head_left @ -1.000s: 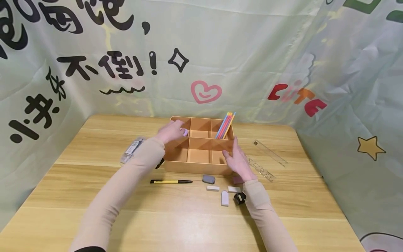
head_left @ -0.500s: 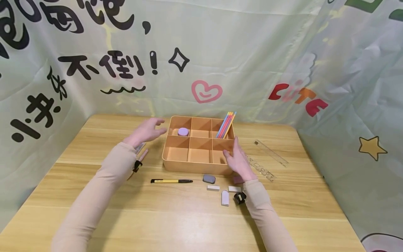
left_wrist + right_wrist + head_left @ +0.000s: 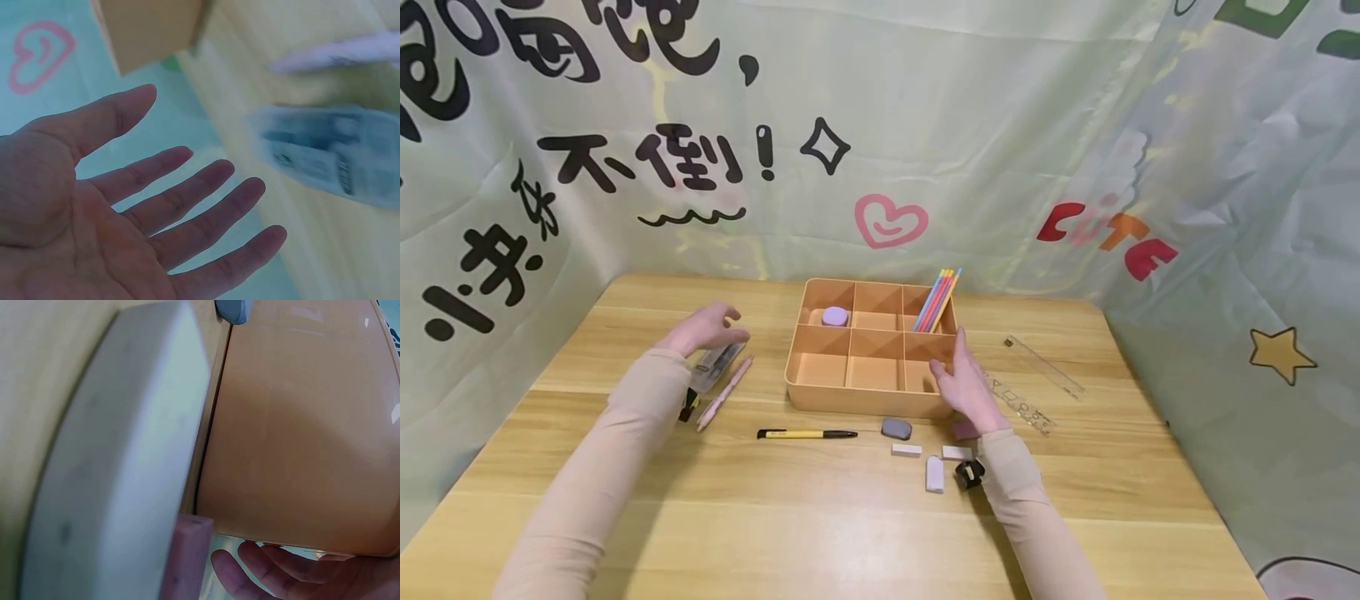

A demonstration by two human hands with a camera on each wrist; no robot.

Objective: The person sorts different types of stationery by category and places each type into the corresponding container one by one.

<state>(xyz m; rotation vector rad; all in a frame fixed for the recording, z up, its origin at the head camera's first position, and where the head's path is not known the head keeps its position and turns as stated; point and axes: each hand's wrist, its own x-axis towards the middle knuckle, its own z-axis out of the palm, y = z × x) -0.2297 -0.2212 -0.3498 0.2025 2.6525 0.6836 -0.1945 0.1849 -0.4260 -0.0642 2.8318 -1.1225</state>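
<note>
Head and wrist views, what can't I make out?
Packet: print blurred, left wrist view.
Pink block: partly behind right hand, head view; cut off by bottom edge, right wrist view.
Far ruler: marks too small, head view.
Near right compartment: partly covered by right hand, head view.

The person over there wears long, plain sleeves of pale beige cloth: the left sleeve (image 3: 591, 475) nearer the left edge of the worktop (image 3: 820, 542), the right sleeve (image 3: 1052, 533) nearer its right edge. Soft creases run across both forearms, and the right cuff (image 3: 1011, 458) shows as a smooth band. The left hand (image 3: 700, 327) and right hand (image 3: 970, 390) are bare. A chunky black fitting (image 3: 970, 473) sits by the right wrist.
</note>
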